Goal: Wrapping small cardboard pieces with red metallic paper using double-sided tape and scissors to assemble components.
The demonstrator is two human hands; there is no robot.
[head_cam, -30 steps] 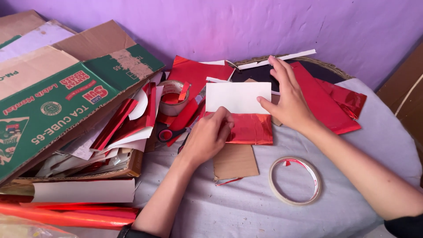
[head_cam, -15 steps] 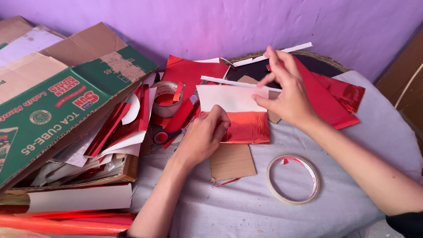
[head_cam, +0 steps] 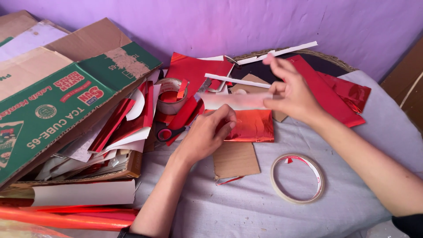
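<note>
Pinching white strip (head_cam: 233, 101) w/ right hand (head_cam: 293, 94); left hand (head_cam: 207, 134) open, pressing red foil (head_cam: 253, 128)

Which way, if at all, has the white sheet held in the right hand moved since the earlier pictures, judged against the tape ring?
Yes. The white sheet has folded over toward the person, nearer the tape ring, lifted by the right hand.

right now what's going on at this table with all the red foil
A person is working red foil paper at a cloth-covered table. Their left hand presses on a red foil sheet lying on a cardboard piece, while the right hand lifts a pale paper strip above it. A tape roll lies nearby, red-handled scissors to the left.
</note>
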